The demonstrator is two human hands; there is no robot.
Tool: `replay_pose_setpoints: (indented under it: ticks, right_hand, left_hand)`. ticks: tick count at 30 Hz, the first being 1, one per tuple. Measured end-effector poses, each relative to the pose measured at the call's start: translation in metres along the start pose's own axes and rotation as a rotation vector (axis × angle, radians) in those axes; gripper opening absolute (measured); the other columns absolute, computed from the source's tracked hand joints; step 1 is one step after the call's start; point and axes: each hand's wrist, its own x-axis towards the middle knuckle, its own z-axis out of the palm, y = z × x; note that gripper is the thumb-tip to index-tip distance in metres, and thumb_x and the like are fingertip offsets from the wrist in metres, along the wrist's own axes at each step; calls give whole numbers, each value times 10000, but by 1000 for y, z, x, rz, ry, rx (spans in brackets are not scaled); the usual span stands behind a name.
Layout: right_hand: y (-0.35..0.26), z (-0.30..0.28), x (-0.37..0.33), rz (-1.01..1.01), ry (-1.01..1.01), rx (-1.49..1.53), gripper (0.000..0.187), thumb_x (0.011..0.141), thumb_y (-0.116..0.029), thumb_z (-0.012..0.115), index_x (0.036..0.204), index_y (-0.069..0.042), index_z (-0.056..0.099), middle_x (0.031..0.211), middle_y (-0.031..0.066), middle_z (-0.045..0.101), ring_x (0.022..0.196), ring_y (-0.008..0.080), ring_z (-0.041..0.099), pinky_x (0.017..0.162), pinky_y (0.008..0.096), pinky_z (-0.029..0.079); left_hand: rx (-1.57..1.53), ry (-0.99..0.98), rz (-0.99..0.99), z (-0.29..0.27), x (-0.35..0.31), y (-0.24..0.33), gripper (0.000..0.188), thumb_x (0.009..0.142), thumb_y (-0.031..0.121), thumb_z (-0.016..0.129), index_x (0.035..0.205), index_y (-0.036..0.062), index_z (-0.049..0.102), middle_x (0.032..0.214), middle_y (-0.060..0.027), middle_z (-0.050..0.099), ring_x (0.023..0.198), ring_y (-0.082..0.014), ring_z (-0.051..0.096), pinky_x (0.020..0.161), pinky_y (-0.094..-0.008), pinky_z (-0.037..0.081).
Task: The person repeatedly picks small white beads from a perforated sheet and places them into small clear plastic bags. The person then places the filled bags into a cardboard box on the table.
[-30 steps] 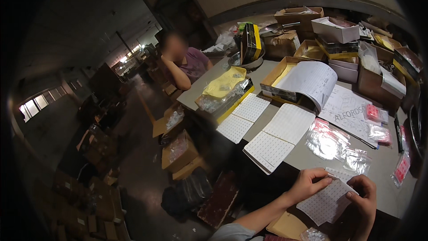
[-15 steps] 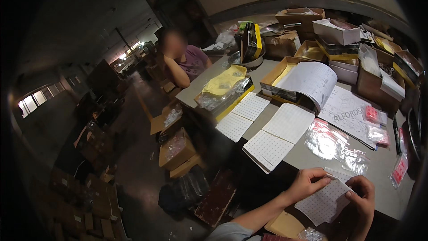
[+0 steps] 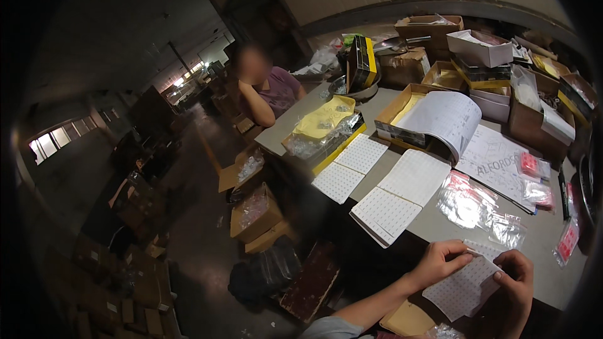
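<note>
At the table's near edge, both hands hold a white sheet of small printed labels (image 3: 461,289). Thumb and fingers of my left hand (image 3: 440,265) pinch its upper left edge. On the other side, my right hand (image 3: 517,275) grips the sheet's right edge with its fingers curled round it. Part of the sheet's back half lies behind the hands. Just beyond are small clear plastic bags (image 3: 466,202), bright with glare. An open pad of similar label sheets (image 3: 389,213) overhangs the table edge to the left, and another label sheet (image 3: 339,182) lies farther left.
A cardboard box (image 3: 402,132) holds a curled stack of printed papers (image 3: 449,116). Bags with red contents (image 3: 568,238) lie at the right. Boxes (image 3: 480,47) crowd the table's back. A seated person (image 3: 276,91) leans at the far left side. Open cartons (image 3: 256,213) stand below, left of the table.
The whole view has shifted slightly, so the table and its things sit a little farther right and lower. Both hands keep their hold on the label sheet.
</note>
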Motion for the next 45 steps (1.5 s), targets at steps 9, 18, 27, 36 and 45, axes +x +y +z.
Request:
replay_pose_setpoints:
  ticks: [9, 18, 27, 36, 45]
  right_hand:
    - [-8, 1, 1, 9, -5, -22, 322, 749, -169, 818, 950, 31, 666, 855, 25, 657, 785, 89, 594, 713, 230, 441]
    - [-11, 7, -1, 40, 11, 34, 320, 744, -159, 815, 957, 14, 651, 854, 21, 645, 808, 101, 596, 744, 238, 441]
    - [-13, 4, -2, 49, 3, -16, 326, 744, -166, 816, 956, 30, 666, 861, 21, 644, 815, 99, 588, 746, 240, 438]
    - [-12, 3, -1, 36, 1, -19, 335, 761, -188, 822, 961, 35, 673, 863, 34, 662, 808, 105, 600, 739, 244, 458]
    - [-5, 0, 0, 17, -5, -25, 332, 768, -185, 831, 963, 35, 677, 861, 34, 666, 802, 105, 603, 736, 244, 459]
  left_hand:
    - [-2, -7, -1, 0, 0, 1, 206, 972, 122, 708, 1097, -39, 742, 929, -60, 718, 851, -88, 621, 749, -272, 501]
    - [14, -57, -63, -4, -1, 4, 229, 983, 123, 693, 1158, -15, 747, 1002, -62, 735, 927, -99, 637, 820, -266, 501]
    - [6, -43, -35, -3, -1, 6, 218, 984, 125, 700, 1137, -23, 748, 995, -70, 740, 930, -105, 652, 826, -268, 510]
    - [-4, -38, -32, -3, -1, 6, 217, 982, 127, 700, 1130, -24, 749, 989, -75, 742, 926, -119, 666, 827, -273, 518]
    - [7, -43, -26, -4, -1, 6, 219, 983, 135, 698, 1126, -22, 752, 983, -75, 736, 911, -122, 663, 817, -275, 514]
